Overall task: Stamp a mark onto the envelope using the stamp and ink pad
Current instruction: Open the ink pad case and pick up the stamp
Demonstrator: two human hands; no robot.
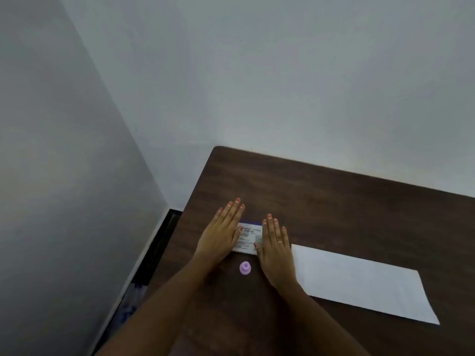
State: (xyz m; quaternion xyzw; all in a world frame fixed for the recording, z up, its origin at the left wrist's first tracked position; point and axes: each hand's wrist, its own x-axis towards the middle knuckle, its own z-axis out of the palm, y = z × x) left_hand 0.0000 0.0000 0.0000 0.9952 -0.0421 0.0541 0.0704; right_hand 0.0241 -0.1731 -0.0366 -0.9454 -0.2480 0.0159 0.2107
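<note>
A white ink pad box (248, 237) with printed text lies shut on the dark wooden table (334, 201). My left hand (222, 235) lies flat against its left side, fingers straight. My right hand (276, 246), with a ring on one finger, lies flat against its right side. Both hands touch the box's edges without gripping it. A small purple stamp (245, 268) stands upright on the table just in front of the box, between my wrists. A long white envelope (365, 281) lies flat to the right, its left end beside my right hand.
The table stands in a corner of grey walls. Its left edge (195, 191) drops to a dark gap and floor at the left. Bare tabletop stretches beyond the box and the envelope.
</note>
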